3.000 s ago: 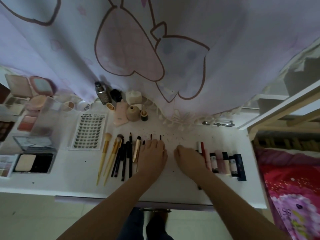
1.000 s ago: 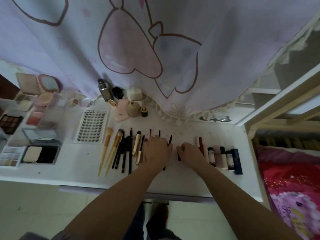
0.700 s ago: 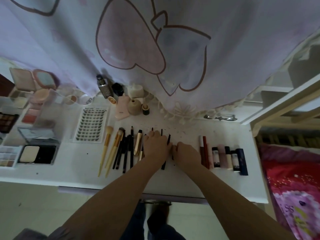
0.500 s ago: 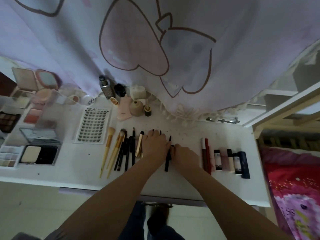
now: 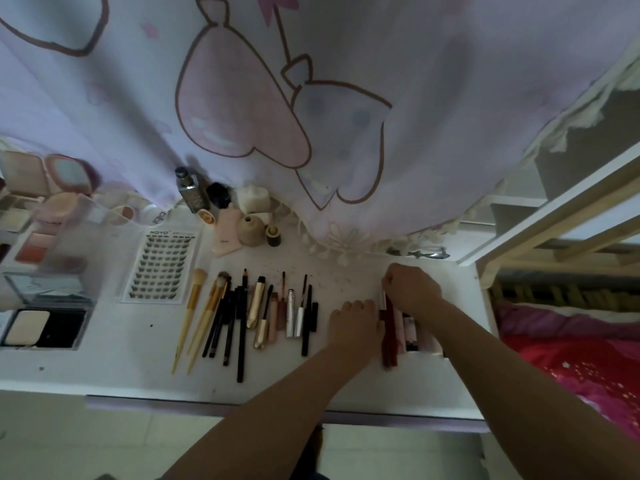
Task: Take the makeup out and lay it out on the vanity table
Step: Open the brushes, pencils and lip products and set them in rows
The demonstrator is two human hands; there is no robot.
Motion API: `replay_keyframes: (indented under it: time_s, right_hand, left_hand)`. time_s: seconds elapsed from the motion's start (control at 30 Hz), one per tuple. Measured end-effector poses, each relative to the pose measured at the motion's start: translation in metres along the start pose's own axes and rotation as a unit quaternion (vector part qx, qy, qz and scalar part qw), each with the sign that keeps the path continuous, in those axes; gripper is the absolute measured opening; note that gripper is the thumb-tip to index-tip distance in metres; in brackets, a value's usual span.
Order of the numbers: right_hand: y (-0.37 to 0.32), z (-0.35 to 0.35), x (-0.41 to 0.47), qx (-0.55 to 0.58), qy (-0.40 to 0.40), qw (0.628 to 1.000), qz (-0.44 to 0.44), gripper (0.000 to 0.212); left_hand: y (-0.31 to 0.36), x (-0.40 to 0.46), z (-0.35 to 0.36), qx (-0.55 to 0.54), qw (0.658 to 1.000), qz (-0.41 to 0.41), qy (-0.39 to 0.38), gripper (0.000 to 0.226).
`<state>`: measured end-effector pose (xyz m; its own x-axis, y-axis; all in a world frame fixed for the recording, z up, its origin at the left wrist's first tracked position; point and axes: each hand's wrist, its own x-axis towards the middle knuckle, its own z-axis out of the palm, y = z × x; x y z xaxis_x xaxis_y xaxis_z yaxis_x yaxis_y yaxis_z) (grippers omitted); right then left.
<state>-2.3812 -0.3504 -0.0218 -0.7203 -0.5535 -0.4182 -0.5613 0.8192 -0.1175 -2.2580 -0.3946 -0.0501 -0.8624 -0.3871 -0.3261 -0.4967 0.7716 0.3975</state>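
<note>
Squaring up the lipsticks (image 5: 398, 323) at the worktop's (image 5: 121, 368) right end, right hand (image 5: 412, 289) fingers pinching a tube's top, left hand (image 5: 353, 320) resting flat and relaxed beside them; I'd nudge gently, keeping tubes parallel, touching, not rolling.

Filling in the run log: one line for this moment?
left hand: flat on vanity table | right hand: gripping lipstick tubes | brushes: laid out

Both hands are at the lipsticks (image 5: 398, 327) on the white table (image 5: 114, 368). The right hand (image 5: 412, 289) pinches one top; the left hand (image 5: 353, 323) rests flat just beside them. Brushes (image 5: 204, 313) lie farther left.
</note>
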Motion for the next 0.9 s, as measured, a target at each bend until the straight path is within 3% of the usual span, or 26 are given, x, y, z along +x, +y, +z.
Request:
replay_keyframes:
  time_s: [0.27, 0.37, 0.57, 0.67, 0.77, 0.9]
  right_hand:
    - [-0.008, 0.009, 0.005, -0.023, -0.036, 0.999, -0.012, 0.037]
    - [-0.015, 0.01, 0.008, 0.024, -0.059, 0.998, -0.017, 0.042]
    - [-0.029, -0.014, -0.003, 0.167, -0.139, 0.976, 0.001, 0.054]
    - [-0.036, -0.033, -0.021, 0.231, -0.158, 0.96, -0.001, 0.052]
    - [-0.049, -0.046, -0.035, 0.258, -0.12, 0.958, -0.045, 0.048]
    - [-0.063, -0.063, -0.055, 0.173, 0.005, 0.972, -0.156, 0.046]
  left_hand:
    - [0.013, 0.011, 0.015, 0.043, 0.996, -0.073, 0.012, 0.036]
    - [0.001, 0.01, 0.008, 0.023, 0.996, -0.083, 0.02, 0.033]
    - [-0.024, -0.012, -0.02, -0.043, 0.997, -0.025, 0.062, 0.027]
    - [-0.039, -0.029, -0.04, -0.014, 0.995, 0.015, 0.1, 0.037]
    - [-0.048, -0.042, -0.062, 0.01, 0.99, 0.038, 0.133, 0.056]
    - [-0.054, -0.051, -0.091, -0.105, 0.989, 0.054, 0.092, 0.028]
